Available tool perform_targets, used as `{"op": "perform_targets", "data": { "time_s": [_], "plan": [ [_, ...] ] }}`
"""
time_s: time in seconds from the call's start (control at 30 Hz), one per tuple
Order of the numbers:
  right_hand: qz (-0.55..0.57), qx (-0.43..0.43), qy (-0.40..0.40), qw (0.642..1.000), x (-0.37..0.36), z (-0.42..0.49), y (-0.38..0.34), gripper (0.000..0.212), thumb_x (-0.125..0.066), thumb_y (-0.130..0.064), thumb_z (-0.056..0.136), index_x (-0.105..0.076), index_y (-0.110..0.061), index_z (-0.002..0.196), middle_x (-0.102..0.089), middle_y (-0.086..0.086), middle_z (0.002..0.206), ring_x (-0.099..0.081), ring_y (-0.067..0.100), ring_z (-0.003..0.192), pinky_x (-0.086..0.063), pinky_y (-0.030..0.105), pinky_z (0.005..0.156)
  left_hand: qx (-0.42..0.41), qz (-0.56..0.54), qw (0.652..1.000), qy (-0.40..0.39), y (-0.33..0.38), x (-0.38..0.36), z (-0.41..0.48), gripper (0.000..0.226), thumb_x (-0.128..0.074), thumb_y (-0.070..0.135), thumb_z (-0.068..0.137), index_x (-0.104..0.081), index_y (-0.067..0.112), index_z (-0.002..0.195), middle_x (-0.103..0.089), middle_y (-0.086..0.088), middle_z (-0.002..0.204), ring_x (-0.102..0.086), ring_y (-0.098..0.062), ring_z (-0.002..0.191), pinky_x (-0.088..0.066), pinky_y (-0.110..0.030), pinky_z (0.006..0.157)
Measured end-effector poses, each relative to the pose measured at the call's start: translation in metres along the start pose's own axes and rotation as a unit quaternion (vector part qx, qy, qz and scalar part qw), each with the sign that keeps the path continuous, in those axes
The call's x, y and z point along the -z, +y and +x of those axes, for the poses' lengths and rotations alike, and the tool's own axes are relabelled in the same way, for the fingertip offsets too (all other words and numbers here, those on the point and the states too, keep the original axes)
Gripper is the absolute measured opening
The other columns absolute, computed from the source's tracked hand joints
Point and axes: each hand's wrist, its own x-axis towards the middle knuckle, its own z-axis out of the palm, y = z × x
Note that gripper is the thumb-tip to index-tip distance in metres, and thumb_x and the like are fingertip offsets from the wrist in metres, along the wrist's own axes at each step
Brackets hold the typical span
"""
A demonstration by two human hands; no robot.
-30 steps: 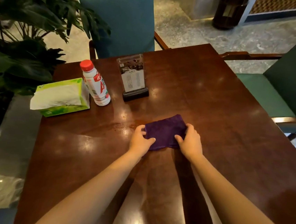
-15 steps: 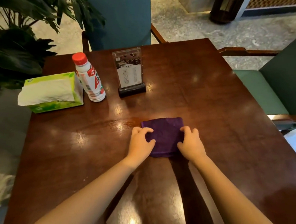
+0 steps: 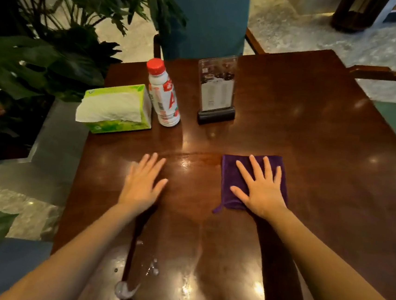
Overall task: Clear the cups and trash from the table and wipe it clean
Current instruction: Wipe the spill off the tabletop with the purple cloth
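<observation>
- Polished dark wood makes up the worktop (image 3: 293, 105), glossy enough to mirror the ceiling lights; stone-patterned floor and teal chairs surround it, with leafy plants at the left.
- Flat on the purple cloth (image 3: 236, 197) lies the right hand (image 3: 260, 192), fingers spread and apart, pressing rather than pinching, likely so the whole palm drives the wipe.
- Soft, napped and folded to a rough square, the cloth sits right of centre with a small loop trailing from its near corner.
- Left hand (image 3: 143, 183) hovers or rests open on bare wood, holding nothing, probably as a brace; it is blurred.
- Droplets (image 3: 151, 268) glisten near the front edge, so wiping looks unfinished.
- A red-capped plastic bottle (image 3: 164, 96), a green tissue box (image 3: 116, 110) and an upright acrylic menu stand (image 3: 217, 91) group at the far left, clear of the wiping path.
</observation>
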Motion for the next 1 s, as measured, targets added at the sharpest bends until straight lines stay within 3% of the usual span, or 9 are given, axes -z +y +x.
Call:
{"op": "perform_targets", "data": {
  "time_s": [0.07, 0.17, 0.4, 0.57, 0.73, 0.87, 1.0],
  "plan": [
    [0.002, -0.007, 0.017, 1.0, -0.004, 0.0, -0.004, 0.085, 0.002, -0.079, 0.071, -0.003, -0.04, 0.146, -0.003, 0.003, 0.16, 0.006, 0.038, 0.145, 0.004, 0.06, 0.113, 0.069, -0.003, 0.998, -0.007, -0.039, 0.0, -0.014, 0.067, -0.024, 0.056, 0.086, -0.017, 0.029, 0.147, -0.009, 0.002, 0.158, -0.002, -0.017, 0.146, 0.0, -0.045, 0.117],
    [0.014, -0.018, 0.03, 0.999, -0.003, 0.003, -0.01, 0.081, -0.004, -0.074, 0.073, -0.008, -0.039, 0.147, -0.008, 0.004, 0.16, 0.003, 0.039, 0.145, 0.001, 0.062, 0.113, 0.128, 0.01, 0.991, -0.031, -0.073, -0.005, -0.031, 0.063, -0.026, 0.055, 0.093, -0.009, 0.028, 0.148, -0.001, 0.002, 0.159, 0.005, -0.017, 0.146, 0.003, -0.047, 0.118],
    [0.023, -0.015, 0.041, 0.999, -0.003, 0.03, -0.048, 0.083, -0.002, -0.074, 0.072, -0.004, -0.04, 0.147, -0.004, 0.004, 0.16, 0.006, 0.039, 0.145, 0.003, 0.061, 0.112, 0.101, 0.057, 0.993, 0.016, -0.082, -0.021, -0.037, 0.087, 0.008, 0.071, 0.08, -0.019, 0.023, 0.147, -0.016, -0.003, 0.157, -0.01, -0.022, 0.146, -0.009, -0.051, 0.116],
    [0.005, 0.03, 0.035, 0.999, -0.004, 0.059, -0.097, 0.081, 0.0, -0.073, 0.073, -0.001, -0.039, 0.147, -0.001, 0.003, 0.16, 0.008, 0.039, 0.145, 0.004, 0.061, 0.113, 0.101, 0.047, 0.994, 0.016, -0.085, -0.025, -0.036, 0.076, -0.002, 0.064, 0.082, -0.013, 0.025, 0.147, -0.01, -0.002, 0.158, -0.003, -0.019, 0.146, -0.003, -0.049, 0.118],
    [0.009, 0.083, 0.033, 0.996, -0.005, 0.076, -0.153, 0.07, -0.021, -0.068, 0.087, -0.002, -0.038, 0.147, -0.001, 0.003, 0.16, 0.01, 0.039, 0.144, 0.006, 0.061, 0.112, 0.071, 0.016, 0.997, 0.009, -0.098, -0.019, -0.042, 0.079, -0.001, 0.066, 0.081, -0.011, 0.025, 0.148, -0.006, -0.001, 0.159, 0.001, -0.017, 0.146, 0.0, -0.043, 0.117],
    [0.01, 0.148, 0.028, 0.989, -0.008, 0.083, -0.213, 0.076, -0.011, -0.073, 0.08, -0.005, -0.039, 0.147, -0.004, 0.003, 0.16, 0.007, 0.04, 0.144, 0.006, 0.063, 0.112, 0.081, 0.02, 0.996, 0.035, -0.118, -0.019, -0.078, 0.085, 0.009, 0.07, 0.08, -0.012, 0.022, 0.148, -0.009, -0.002, 0.158, 0.002, -0.014, 0.144, -0.001, -0.038, 0.118],
    [0.024, 0.211, 0.025, 0.977, -0.012, 0.08, -0.281, 0.069, -0.027, -0.067, 0.087, -0.011, -0.038, 0.147, -0.005, 0.003, 0.16, 0.006, 0.04, 0.145, 0.009, 0.063, 0.111, 0.101, 0.018, 0.994, 0.042, -0.134, -0.026, -0.129, 0.077, 0.001, 0.066, 0.088, -0.014, 0.019, 0.146, -0.012, -0.001, 0.156, 0.004, -0.011, 0.143, 0.008, -0.028, 0.115]
  ]
}}
